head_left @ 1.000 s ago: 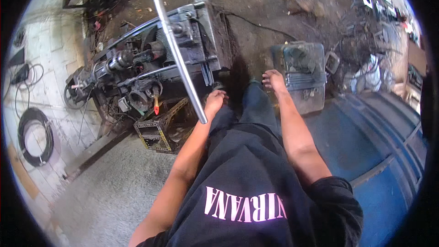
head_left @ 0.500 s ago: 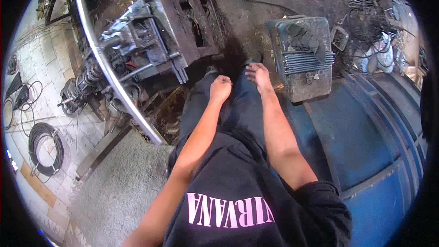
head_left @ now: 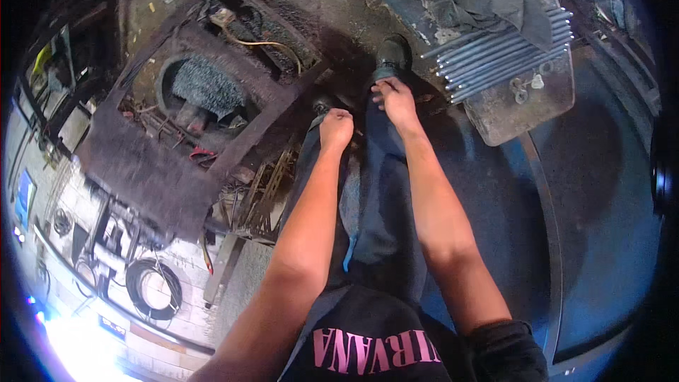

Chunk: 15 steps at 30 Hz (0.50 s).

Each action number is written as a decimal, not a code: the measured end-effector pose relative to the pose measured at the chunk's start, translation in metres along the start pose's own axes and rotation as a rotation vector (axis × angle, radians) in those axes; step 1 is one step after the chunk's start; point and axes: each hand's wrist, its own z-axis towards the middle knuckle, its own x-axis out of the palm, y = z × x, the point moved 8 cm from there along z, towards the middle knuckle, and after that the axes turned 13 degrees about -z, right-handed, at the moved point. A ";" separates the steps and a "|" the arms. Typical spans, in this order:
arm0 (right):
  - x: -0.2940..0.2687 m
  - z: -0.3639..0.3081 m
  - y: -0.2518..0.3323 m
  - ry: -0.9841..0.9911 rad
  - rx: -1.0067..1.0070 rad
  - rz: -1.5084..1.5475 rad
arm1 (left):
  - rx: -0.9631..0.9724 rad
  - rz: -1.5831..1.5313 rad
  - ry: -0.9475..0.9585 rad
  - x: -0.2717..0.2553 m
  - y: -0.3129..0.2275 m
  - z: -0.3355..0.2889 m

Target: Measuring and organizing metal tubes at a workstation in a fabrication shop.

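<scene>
My left hand (head_left: 335, 129) is above my left knee, its fingers curled closed; whatever may be inside is hidden. My right hand (head_left: 395, 102) hovers over my right lower leg, just short of the dark shoe (head_left: 393, 55), its fingers loosely bent and apart with nothing seen between them. To the right of that hand, a row of grey metal rods (head_left: 502, 56) lies across a worn metal case (head_left: 527, 117). A dark crumpled cloth (head_left: 481, 0) covers part of the rods. Neither hand touches them.
A rusty metal frame (head_left: 152, 173) stands at left, around a round pan (head_left: 205, 88) of grey granules. Beyond it a coiled black cable (head_left: 153, 288) lies on pale tiles. A blue metal panel (head_left: 601, 205) spans the right side. Bright glare fills the lower left.
The view has swung, bringing the case and rods closer and the rusty frame into fuller sight. The long pale curved bar at left is no longer seen. Both hands stay in nearly the same pose.
</scene>
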 end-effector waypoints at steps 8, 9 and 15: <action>0.023 0.093 -0.031 -0.019 -0.254 -0.537 | 0.030 -0.006 0.009 0.093 0.063 0.154; 0.031 0.101 -0.027 -0.011 -0.267 -0.524 | -0.009 0.035 -0.007 0.095 0.079 0.181; 0.020 0.143 -0.046 0.011 -0.303 -0.634 | -0.063 0.066 -0.075 0.152 0.130 0.266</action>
